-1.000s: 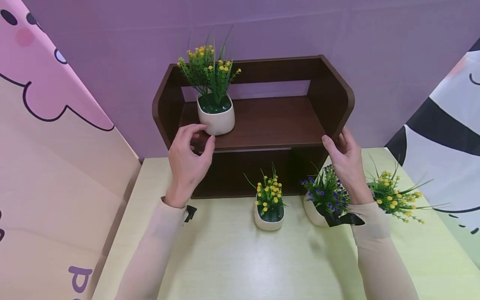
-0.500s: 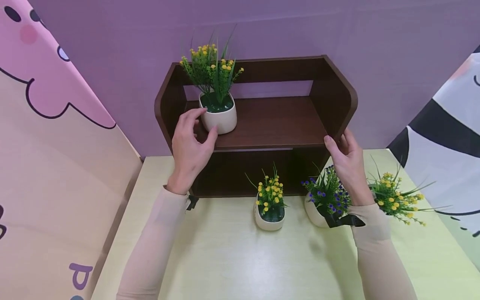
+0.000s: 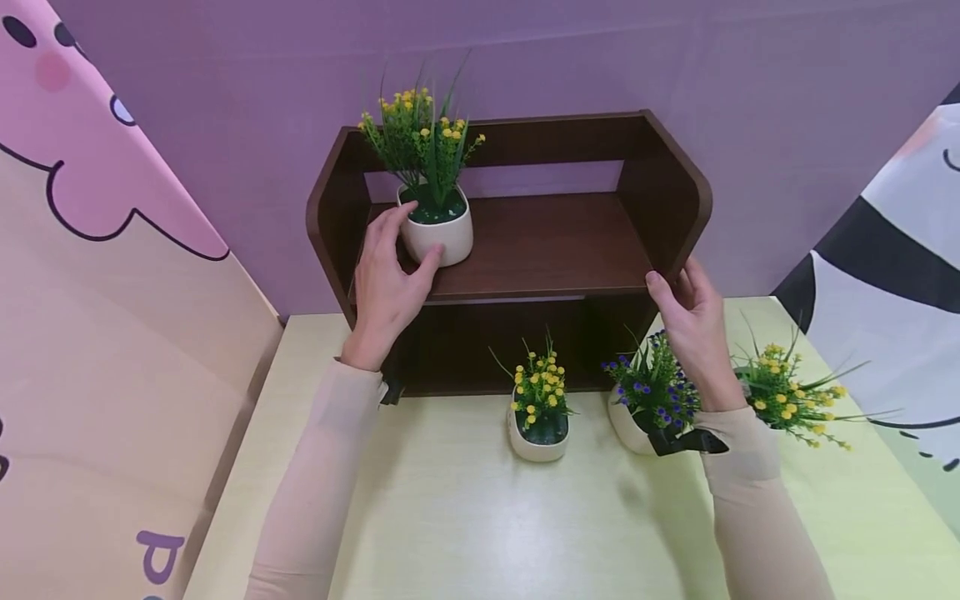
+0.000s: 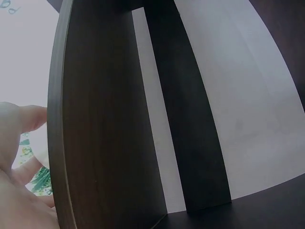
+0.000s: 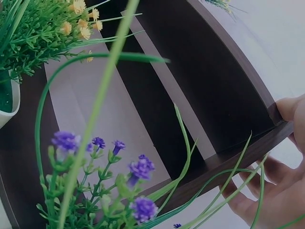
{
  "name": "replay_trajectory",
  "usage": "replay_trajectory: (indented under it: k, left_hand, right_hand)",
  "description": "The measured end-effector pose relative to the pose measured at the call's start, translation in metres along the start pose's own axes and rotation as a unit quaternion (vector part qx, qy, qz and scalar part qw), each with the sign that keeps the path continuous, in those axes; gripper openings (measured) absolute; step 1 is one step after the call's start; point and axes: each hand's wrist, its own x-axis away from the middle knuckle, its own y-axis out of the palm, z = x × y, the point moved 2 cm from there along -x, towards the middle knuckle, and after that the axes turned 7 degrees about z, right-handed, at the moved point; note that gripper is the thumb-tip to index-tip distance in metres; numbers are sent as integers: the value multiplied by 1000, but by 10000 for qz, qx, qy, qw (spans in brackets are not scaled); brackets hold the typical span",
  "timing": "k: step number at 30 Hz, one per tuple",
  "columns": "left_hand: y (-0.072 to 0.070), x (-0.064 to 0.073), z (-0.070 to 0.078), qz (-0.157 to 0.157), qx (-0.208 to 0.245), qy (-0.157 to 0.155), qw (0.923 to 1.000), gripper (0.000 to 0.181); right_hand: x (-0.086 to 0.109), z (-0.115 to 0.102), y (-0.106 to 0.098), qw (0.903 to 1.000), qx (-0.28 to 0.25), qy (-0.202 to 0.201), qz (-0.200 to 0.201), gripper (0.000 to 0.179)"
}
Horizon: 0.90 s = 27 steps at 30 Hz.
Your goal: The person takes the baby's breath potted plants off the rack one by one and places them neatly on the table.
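A white pot (image 3: 447, 243) of artificial yellow flowers and grass stands upright on the upper board, towards the left side of the dark brown shelf (image 3: 555, 242). My left hand (image 3: 390, 279) holds this pot from the left, fingertips at its rim and thumb against its front. In the left wrist view, that hand (image 4: 21, 167) is partly hidden behind the shelf's side panel (image 4: 105, 119). My right hand (image 3: 696, 325) grips the shelf's right side where the upper board meets the side panel. In the right wrist view, its thumb lies above the board and its fingers below.
On the pale table (image 3: 480, 517) before the shelf stand a pot of yellow flowers (image 3: 538, 446) and a pot of purple flowers (image 3: 633, 427). More yellow flowers (image 3: 795, 396) show right of my right wrist. A purple backdrop (image 3: 525, 67) hangs behind the shelf.
My left hand has moved up and back along the pot, its fingertips going from the lower side to the rim. The pot has barely shifted. My right hand has stayed on the shelf.
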Motion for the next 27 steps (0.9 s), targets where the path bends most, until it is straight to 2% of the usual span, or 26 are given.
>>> replay_trajectory:
  k: [6,12,22,27]
  left_hand:
    - [2,1,-1,110,37,-60,9999,50]
    - [1,1,-1,79,82,-38,9999,46]
    - [1,0,-3,75,90,-25,9999,42]
    - [0,1,-3,58,107,-8,9999,40]
  right_hand:
    - [1,0,1,10000,46,-60,-30,52]
    - [1,0,2,10000,61,-51,-38,52]
    - [-9,6,3,9999,-80,-12,-106,53]
    - [-19,20,0,9999,-136,-33,-83,53]
